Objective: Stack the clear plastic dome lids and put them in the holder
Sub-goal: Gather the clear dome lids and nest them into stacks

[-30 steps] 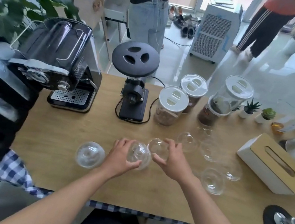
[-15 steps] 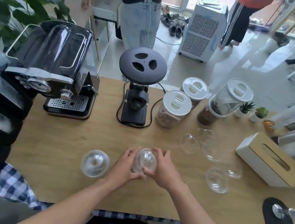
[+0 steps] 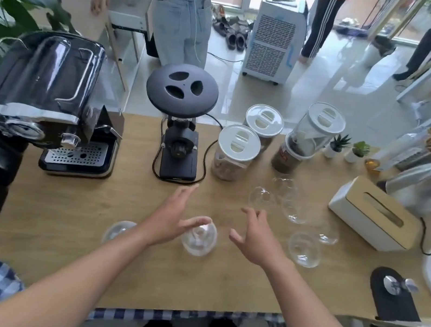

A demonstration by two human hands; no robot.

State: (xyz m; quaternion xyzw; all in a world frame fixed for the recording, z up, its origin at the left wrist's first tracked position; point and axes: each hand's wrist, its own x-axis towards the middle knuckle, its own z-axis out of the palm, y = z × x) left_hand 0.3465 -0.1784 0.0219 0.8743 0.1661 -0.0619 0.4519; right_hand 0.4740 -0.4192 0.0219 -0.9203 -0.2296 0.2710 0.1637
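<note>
A small stack of clear dome lids (image 3: 199,239) stands on the wooden table (image 3: 63,212) between my hands. My left hand (image 3: 168,217) is spread open, its thumb just touching the stack's top left. My right hand (image 3: 254,239) hovers open a little to the stack's right, apart from it. One single lid (image 3: 118,230) lies left of my left wrist. Several more clear lids lie to the right, among them the nearest lid (image 3: 304,249) and one farther back (image 3: 262,197). No holder is clearly visible.
An espresso machine (image 3: 48,101) and a black grinder (image 3: 177,139) stand at the back left. Lidded jars (image 3: 234,152) stand mid-back, a white tissue box (image 3: 376,216) at the right, a black mat with a metal tamper (image 3: 394,290) near the right front. People stand beyond the table.
Both hands held lids together and pressed them into one stack; now both hands have let go and opened, and the stack rests on the table.
</note>
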